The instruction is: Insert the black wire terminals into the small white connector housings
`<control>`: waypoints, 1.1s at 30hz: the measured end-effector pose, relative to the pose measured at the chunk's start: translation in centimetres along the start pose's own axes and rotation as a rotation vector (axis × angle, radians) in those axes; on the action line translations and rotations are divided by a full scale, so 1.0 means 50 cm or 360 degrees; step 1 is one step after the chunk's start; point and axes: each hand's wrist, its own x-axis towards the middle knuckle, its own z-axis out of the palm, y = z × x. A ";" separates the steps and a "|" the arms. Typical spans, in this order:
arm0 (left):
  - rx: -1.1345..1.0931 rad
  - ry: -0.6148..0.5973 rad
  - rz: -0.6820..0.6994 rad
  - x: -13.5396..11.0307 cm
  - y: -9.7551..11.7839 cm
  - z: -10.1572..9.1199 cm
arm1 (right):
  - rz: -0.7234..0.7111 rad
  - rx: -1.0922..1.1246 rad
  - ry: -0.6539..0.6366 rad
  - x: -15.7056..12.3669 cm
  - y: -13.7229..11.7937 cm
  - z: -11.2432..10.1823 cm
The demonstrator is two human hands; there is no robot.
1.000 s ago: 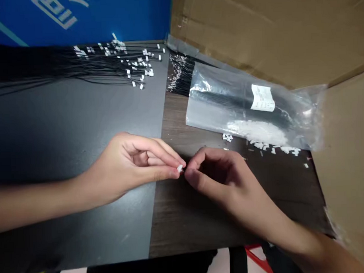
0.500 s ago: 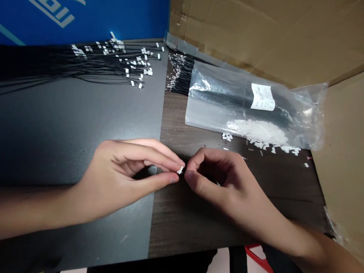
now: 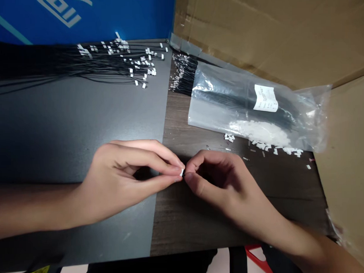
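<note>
White connector (image 3: pixel 182 172) sits right at the fingertips of the left hand (image 3: pixel 118 182), pinched between thumb and fingers, so that's the nearer hand, and the right hand (image 3: pixel 228 186) is just beside it, off to the right. Right thumb and index curl in close together, but can't tell if they've got anything. What shows of the connector has its long axis roughly front to back, leaning slightly, across the line between the hands; which way it points is too small to call. Further out, loose white pieces (image 3: pixel 262 145) lie along the clear bag (image 3: pixel 211 115), with black wires (image 3: pixel 86 64) back left
</note>
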 end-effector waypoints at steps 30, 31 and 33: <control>-0.0835 0.0703 -0.0542 0.213 0.090 -0.195 | -0.0500 -0.1123 -0.0154 -0.012 -0.013 -0.004; -0.0757 0.0861 -0.0561 0.228 0.103 -0.220 | -0.0390 -0.1343 -0.0039 -0.007 -0.018 -0.013; -0.0594 0.1080 -0.0589 0.248 0.119 -0.275 | -0.0096 -0.1733 0.0265 0.005 -0.028 -0.033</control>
